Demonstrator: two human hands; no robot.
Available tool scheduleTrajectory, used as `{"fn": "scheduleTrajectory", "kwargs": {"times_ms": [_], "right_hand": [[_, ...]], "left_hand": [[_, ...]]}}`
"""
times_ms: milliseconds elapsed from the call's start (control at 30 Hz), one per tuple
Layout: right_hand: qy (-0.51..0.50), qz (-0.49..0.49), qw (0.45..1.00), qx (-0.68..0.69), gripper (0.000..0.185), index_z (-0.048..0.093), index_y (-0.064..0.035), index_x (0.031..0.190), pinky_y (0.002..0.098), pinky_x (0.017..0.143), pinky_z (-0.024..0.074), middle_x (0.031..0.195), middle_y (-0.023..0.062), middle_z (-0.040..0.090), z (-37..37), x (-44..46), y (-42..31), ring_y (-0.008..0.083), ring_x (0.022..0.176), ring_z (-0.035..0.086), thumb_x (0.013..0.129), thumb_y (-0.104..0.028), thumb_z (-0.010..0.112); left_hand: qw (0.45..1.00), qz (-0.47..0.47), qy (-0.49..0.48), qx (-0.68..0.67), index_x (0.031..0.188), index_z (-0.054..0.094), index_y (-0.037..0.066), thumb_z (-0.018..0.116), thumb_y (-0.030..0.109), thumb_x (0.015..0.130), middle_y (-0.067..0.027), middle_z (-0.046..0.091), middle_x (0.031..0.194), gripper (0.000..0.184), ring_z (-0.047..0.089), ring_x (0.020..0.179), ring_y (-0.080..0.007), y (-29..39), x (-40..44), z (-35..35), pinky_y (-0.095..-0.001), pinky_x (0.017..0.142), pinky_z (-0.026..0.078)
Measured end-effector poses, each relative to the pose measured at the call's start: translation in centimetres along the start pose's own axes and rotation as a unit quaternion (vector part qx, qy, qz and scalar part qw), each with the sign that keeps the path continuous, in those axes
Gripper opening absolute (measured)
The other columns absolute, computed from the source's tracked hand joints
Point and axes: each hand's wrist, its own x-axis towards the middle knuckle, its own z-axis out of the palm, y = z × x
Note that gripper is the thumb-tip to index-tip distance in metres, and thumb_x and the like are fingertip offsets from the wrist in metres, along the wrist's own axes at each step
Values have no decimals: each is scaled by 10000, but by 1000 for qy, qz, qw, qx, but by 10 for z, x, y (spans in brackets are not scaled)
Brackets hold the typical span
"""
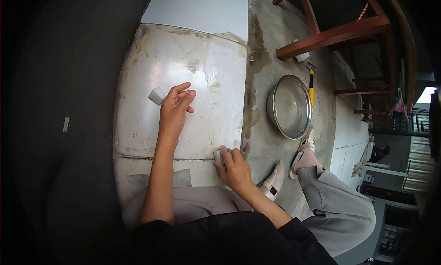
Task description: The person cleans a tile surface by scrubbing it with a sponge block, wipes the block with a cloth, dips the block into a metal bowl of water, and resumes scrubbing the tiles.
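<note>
On the stained, pale floor tile (193, 49), my right hand (237, 172) grips a small grey-white sponge block (218, 156) close to the tile's lower right corner. The fingers partly cover this block, and it rests near the dark joint between tiles. My left hand (177, 106) hovers over the middle of the same tile, with fingers loosely bent and apart and nothing visible between them. Just left of its knuckles is a white block (157, 96) that looks like a sponge; whether the hand touches it I cannot tell.
A metal basin (274, 110) of cloudy water stands to the right. Beside it lies a scraper (312, 88) with a yellow-and-black handle. Reddish wooden furniture (335, 35) rises at upper right. A grey sheet (183, 178) lies by my leg, and a dark wall (69, 81) runs along the left.
</note>
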Motion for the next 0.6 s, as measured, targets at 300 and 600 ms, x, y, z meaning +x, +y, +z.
{"fn": "scheduleTrajectory", "kwargs": {"times_ms": [300, 600], "right_hand": [[53, 8, 998, -16, 502, 570, -13, 1252, 433, 635, 519, 934, 167, 530, 0, 60, 7, 354, 774, 611, 807, -159, 752], [47, 22, 998, 40, 423, 602, 26, 1188, 446, 677, 519, 967, 193, 559, -7, 101, 3, 385, 774, 619, 848, -194, 723]], "left_hand": [[1000, 5, -1, -2, 1269, 596, 58, 664, 297, 919, -21, 650, 1023, 429, 529, 731, -79, 7, 0, 4, -219, 690, 414], [1000, -11, 9, 2, 1278, 591, 45, 669, 290, 923, -33, 646, 1007, 438, 530, 741, -89, 6, -7, 1, -228, 713, 433]]}}
